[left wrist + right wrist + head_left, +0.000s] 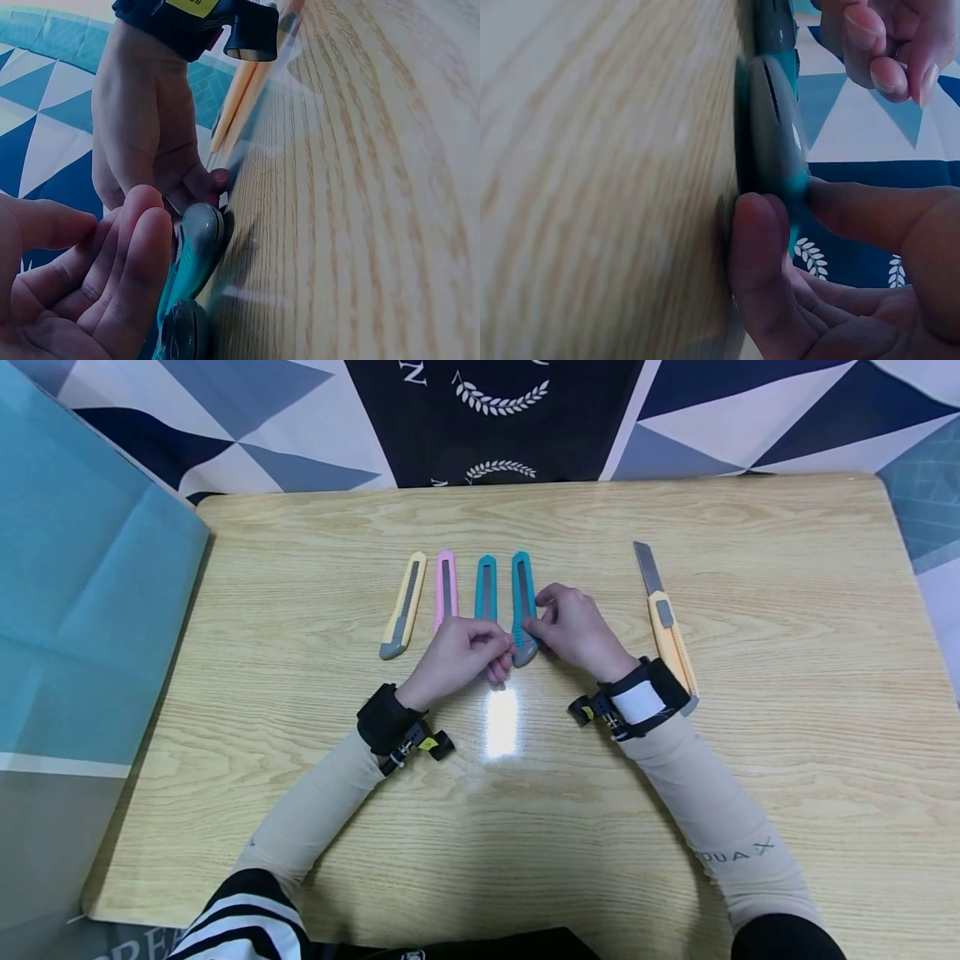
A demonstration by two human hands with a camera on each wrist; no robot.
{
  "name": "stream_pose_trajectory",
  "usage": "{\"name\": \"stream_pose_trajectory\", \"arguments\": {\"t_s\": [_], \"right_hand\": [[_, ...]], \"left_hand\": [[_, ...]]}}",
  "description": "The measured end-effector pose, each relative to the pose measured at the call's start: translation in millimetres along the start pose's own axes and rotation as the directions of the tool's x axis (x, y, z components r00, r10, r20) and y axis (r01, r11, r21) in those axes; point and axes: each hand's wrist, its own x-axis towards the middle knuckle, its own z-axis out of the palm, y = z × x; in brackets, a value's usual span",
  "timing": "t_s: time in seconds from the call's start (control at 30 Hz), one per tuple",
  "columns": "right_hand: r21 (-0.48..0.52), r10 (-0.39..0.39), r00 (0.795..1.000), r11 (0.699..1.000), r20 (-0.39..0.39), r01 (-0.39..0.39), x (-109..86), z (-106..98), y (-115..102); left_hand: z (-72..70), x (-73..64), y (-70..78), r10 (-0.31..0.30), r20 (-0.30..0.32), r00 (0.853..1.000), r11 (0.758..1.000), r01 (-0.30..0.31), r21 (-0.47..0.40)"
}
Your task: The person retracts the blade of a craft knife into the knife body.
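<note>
Four utility knives lie in a row in the head view: a pale yellow one point(406, 602), a pink one point(447, 581), a teal one point(486, 585) and a second teal one point(522, 577) at the right end. My right hand point(577, 631) pinches that right-end teal knife, thumb on its body and fingers along its right side. Its grey end point(765, 127) shows blurred in the right wrist view. Over the lower ends of the pink and left teal knives hovers my left hand point(468, 652), fingers loosely curled and holding nothing, fingertips beside the pinched knife.
Right of my right hand lies an orange-yellow utility knife point(669, 631) with its blade out, its lower end partly behind the wrist strap. A light blue panel point(90, 577) borders the wooden table point(795, 735) on the left. Patterned cloth point(300, 427) hangs beyond the far edge.
</note>
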Motion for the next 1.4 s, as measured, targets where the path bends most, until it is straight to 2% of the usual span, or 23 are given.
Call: {"name": "stream_pose_trajectory", "arguments": {"t_s": [0.6,0.77,0.93,1.17,1.4], "right_hand": [[-0.015,0.004,1.000,1.000,0.025,-0.004,0.4,1.7,0.0],[-0.043,0.015,1.000,0.999,0.000,-0.015,-1.4,-4.1,-0.9],[-0.060,0.015,0.997,0.998,-0.080,-0.020,-5.9,-26.1,-1.5],[-0.089,0.017,0.977,0.995,-0.215,-0.037,-23.9,-79.1,2.2],[-0.152,0.116,0.955,0.975,-0.273,-0.162,-34.9,-114.3,22.9]], "left_hand": [[0.1,-1.9,-2.1,-0.004,0.010,1.000,1.000,0.004,-0.011],[1.0,-2.5,-2.1,-0.012,0.011,1.000,1.000,0.012,-0.019],[2.1,-2.9,-0.5,-0.027,0.021,0.999,0.999,0.028,-0.031],[2.9,-1.9,-2.6,-0.029,0.028,0.999,0.999,0.030,-0.032],[3.0,6.2,-31.1,-0.003,0.029,1.000,1.000,0.003,-0.011]]}}
